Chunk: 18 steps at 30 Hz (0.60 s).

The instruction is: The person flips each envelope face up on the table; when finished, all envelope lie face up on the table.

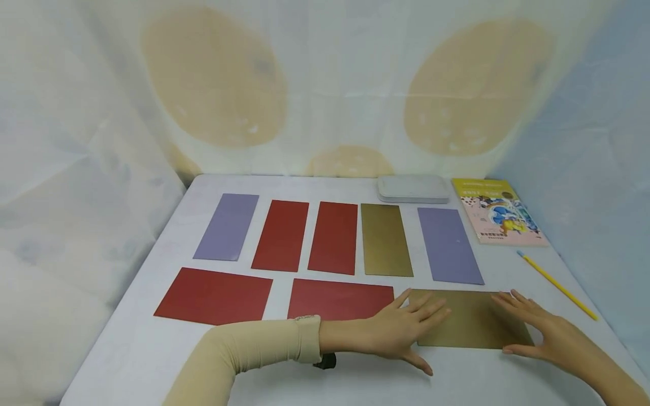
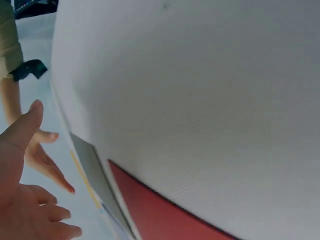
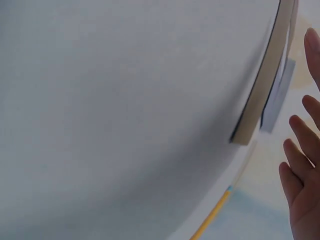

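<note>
Got left hand [image 1: 401, 332] splayed over the gold card [image 1: 464, 318], front right on the worktop [image 1: 127, 349], hiding some left edge. Probably light, stiffish, slippery: grab by opposite edges. Got right hand [image 1: 545, 327] splayed too, at the other end, empty. Can't tell about actual contact tbh.

We find head view bright, evenly lit; back cloth [image 1: 345, 84] pale, its printed shapes [image 1: 215, 76] soft-edged. Soft shadows on table [image 1: 284, 389] below left hand [image 1: 401, 327] and right hand [image 1: 545, 327]; darker patch on nearer gold card [image 1: 472, 318] beside right hand. Wrist views dimmer, greyer, low in contrast; we see table edge bowed. Right wrist view: broad soft shadow across table, background blurred.
</note>
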### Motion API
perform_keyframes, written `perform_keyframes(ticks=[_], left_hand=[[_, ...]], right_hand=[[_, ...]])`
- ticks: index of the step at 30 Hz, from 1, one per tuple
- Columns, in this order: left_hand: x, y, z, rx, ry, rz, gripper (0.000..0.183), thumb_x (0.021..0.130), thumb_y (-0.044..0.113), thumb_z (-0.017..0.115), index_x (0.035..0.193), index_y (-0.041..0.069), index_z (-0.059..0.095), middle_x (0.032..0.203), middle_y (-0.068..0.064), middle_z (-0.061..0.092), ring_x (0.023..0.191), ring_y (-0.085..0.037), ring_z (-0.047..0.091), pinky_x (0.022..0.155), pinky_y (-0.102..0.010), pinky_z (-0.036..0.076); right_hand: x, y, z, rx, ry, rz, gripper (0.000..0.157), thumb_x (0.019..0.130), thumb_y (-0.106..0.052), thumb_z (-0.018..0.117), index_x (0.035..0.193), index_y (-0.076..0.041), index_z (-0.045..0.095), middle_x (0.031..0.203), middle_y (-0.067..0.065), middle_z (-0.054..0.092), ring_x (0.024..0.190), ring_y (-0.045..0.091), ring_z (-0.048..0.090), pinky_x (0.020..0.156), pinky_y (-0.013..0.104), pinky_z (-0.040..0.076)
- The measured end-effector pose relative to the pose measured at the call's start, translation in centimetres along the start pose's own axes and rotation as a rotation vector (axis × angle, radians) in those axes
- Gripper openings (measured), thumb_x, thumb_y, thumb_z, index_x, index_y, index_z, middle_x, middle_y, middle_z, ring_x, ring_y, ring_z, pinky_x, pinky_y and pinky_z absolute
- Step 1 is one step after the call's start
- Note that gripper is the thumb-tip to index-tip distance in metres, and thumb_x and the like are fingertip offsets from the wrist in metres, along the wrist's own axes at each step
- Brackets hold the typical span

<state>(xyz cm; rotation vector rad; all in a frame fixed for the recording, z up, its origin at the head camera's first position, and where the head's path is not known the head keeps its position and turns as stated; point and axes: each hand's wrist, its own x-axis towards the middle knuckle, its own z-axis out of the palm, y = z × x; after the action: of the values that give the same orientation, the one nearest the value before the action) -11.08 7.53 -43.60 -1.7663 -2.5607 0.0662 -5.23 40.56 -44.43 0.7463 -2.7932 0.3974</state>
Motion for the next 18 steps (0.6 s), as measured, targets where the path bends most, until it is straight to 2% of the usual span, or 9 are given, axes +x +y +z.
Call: perform_keyframes(ticks=[2,3,6,7,9,10,13,15,18], left_hand=[[0.5,0.0,0.6,-0.001,-0.027,-0.02,0.109,0.076,0.08,0.051,0.156,0.015,0.016,0.159,0.0,0.02,0.146,-0.021,0.013,0.114,-0.046,0.017],[0.7,-0.1,0.7,0.002,-0.041,-0.03,0.108,0.076,0.08,0.051,0.155,0.015,0.018,0.158,0.0,0.021,0.145,-0.02,0.015,0.114,-0.046,0.018],[1.3,-0.2,1.0,0.048,-0.071,-0.061,0.105,0.075,0.082,0.05,0.152,0.014,0.028,0.155,-0.002,0.029,0.143,-0.02,0.022,0.113,-0.044,0.02],[1.4,-0.2,0.9,0.066,-0.079,-0.072,0.104,0.075,0.082,0.05,0.151,0.014,0.031,0.153,-0.003,0.031,0.142,-0.02,0.025,0.113,-0.042,0.021],[1.6,-0.3,0.9,0.093,-0.104,-0.094,0.101,0.075,0.081,0.051,0.149,0.015,0.037,0.151,-0.004,0.036,0.14,-0.019,0.029,0.113,-0.04,0.022],[1.7,-0.3,1.0,0.106,-0.112,-0.1,0.099,0.075,0.081,0.052,0.148,0.015,0.039,0.149,-0.005,0.039,0.138,-0.019,0.032,0.112,-0.038,0.023],[1.7,-0.4,1.1,0.12,-0.126,-0.109,0.094,0.076,0.08,0.052,0.145,0.015,0.045,0.145,-0.004,0.044,0.136,-0.017,0.037,0.111,-0.034,0.025],[1.7,-0.6,1.2,0.135,-0.105,-0.097,0.091,0.077,0.079,0.053,0.142,0.016,0.049,0.142,-0.003,0.048,0.133,-0.016,0.04,0.11,-0.031,0.028],[1.8,-0.7,1.4,0.167,-0.054,-0.074,0.085,0.078,0.077,0.054,0.138,0.016,0.054,0.134,-0.001,0.054,0.128,-0.013,0.045,0.107,-0.026,0.032]], right_hand=[[-0.9,0.5,0.1,-0.016,-0.035,0.044,0.093,0.058,-0.045,0.088,0.141,-0.02,0.052,0.147,-0.02,0.023,0.128,-0.019,0.008,0.078,0.047,0.052],[-1.3,0.8,0.1,-0.017,-0.049,0.064,0.092,0.058,-0.046,0.087,0.14,-0.021,0.053,0.147,-0.018,0.025,0.126,-0.02,0.01,0.071,0.046,0.052],[-2.1,1.4,0.2,-0.027,-0.093,0.113,0.086,0.06,-0.047,0.086,0.137,-0.022,0.056,0.142,0.005,0.043,0.128,0.0,0.039,0.067,0.033,0.052],[-2.3,1.6,0.2,-0.025,-0.102,0.131,0.084,0.06,-0.047,0.086,0.135,-0.022,0.058,0.137,0.011,0.049,0.122,0.007,0.049,0.066,0.028,0.051],[-2.5,1.7,0.4,-0.017,-0.113,0.15,0.079,0.062,-0.045,0.086,0.133,-0.022,0.06,0.128,0.018,0.057,0.109,0.014,0.059,0.067,0.021,0.049],[-2.6,1.8,0.4,-0.018,-0.115,0.153,0.077,0.063,-0.045,0.086,0.132,-0.022,0.061,0.127,0.017,0.058,0.105,0.015,0.061,0.067,0.02,0.048],[-2.8,1.8,0.7,-0.028,-0.115,0.162,0.073,0.064,-0.046,0.085,0.13,-0.022,0.063,0.131,0.006,0.053,0.106,0.007,0.057,0.069,0.018,0.048],[-2.9,1.9,0.9,-0.044,-0.12,0.18,0.072,0.065,-0.048,0.084,0.129,-0.023,0.064,0.133,-0.002,0.046,0.107,0.005,0.055,0.068,0.019,0.049],[-2.9,1.9,1.1,-0.052,-0.129,0.186,0.073,0.065,-0.047,0.084,0.131,-0.023,0.062,0.134,0.0,0.046,0.106,0.009,0.058,0.066,0.027,0.051]])
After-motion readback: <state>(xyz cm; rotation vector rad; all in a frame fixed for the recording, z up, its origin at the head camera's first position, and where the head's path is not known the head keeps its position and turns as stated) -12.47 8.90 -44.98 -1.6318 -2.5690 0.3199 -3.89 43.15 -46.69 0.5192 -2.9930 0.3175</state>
